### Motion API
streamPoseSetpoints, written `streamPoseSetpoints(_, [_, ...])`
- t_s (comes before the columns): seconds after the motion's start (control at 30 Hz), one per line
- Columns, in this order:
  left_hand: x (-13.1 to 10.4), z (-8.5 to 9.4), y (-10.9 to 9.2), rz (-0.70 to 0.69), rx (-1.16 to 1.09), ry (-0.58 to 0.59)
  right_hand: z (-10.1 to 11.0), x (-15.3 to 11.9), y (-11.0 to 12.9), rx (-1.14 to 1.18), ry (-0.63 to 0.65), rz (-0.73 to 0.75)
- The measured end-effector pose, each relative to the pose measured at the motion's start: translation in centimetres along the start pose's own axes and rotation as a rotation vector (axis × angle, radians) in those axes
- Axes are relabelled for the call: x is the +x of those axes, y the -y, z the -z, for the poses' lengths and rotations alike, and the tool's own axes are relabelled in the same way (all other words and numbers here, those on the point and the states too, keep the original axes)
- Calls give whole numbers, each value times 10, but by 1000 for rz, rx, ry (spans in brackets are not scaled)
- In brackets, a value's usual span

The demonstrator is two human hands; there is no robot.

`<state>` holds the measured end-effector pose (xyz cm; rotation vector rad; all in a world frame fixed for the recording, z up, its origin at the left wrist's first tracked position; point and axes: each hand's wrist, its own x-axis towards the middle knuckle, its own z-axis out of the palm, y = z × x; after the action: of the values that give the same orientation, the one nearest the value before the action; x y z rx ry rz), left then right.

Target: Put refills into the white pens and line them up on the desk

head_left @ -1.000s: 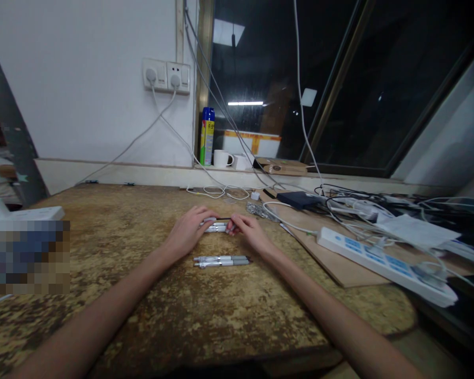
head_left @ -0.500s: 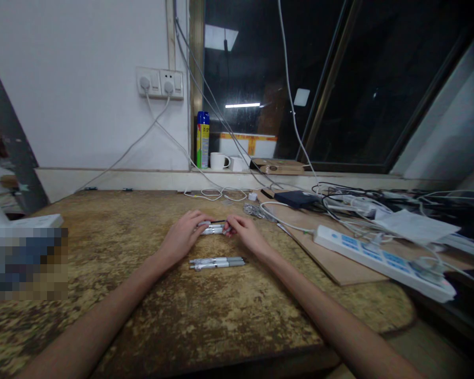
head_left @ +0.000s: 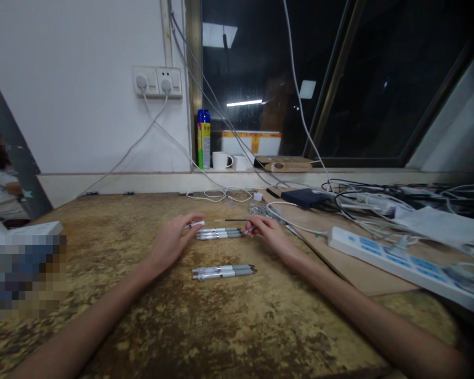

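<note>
My left hand [head_left: 173, 239] is closed on a white pen barrel [head_left: 197, 224], its open end pointing right. In my right hand [head_left: 265, 231] is a small grey pen part [head_left: 249, 230], pinched between the fingertips. A thin dark pen refill [head_left: 236, 220] lies between the hands, its right end close to my right fingers. Just below it, white and grey pens [head_left: 219, 233] lie side by side on the worn table [head_left: 142, 326]. Nearer to me is another group of similar pens [head_left: 224, 271], also side by side.
A white power strip [head_left: 403, 266] and tangled cables lie on a brown board [head_left: 363, 268] at the right. Behind the hands are a clear plastic bag [head_left: 258, 210] and a white cable [head_left: 217, 198]. A spray can [head_left: 204, 139] and mug [head_left: 221, 160] stand on the sill.
My hands have moved apart, the left one leftward with the barrel and the right one rightward with the grey part. The refill and the back pens between them are now more exposed. The view has shifted slightly.
</note>
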<state>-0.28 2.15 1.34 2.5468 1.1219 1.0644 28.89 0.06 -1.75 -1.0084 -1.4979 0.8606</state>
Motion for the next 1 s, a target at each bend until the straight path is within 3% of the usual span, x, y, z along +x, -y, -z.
streamPoseSetpoints(0.13, [-6, 3, 2, 49, 37, 16, 10, -5, -3, -36, 15, 30])
streamPoseSetpoints(0.5, [-10, 4, -9, 64, 96, 61, 9, -14, 12, -151, 51, 84])
streamPoseSetpoints(1.0, [-13, -3, -16, 51, 51, 100, 18, -11, 10, 61, -83, 48])
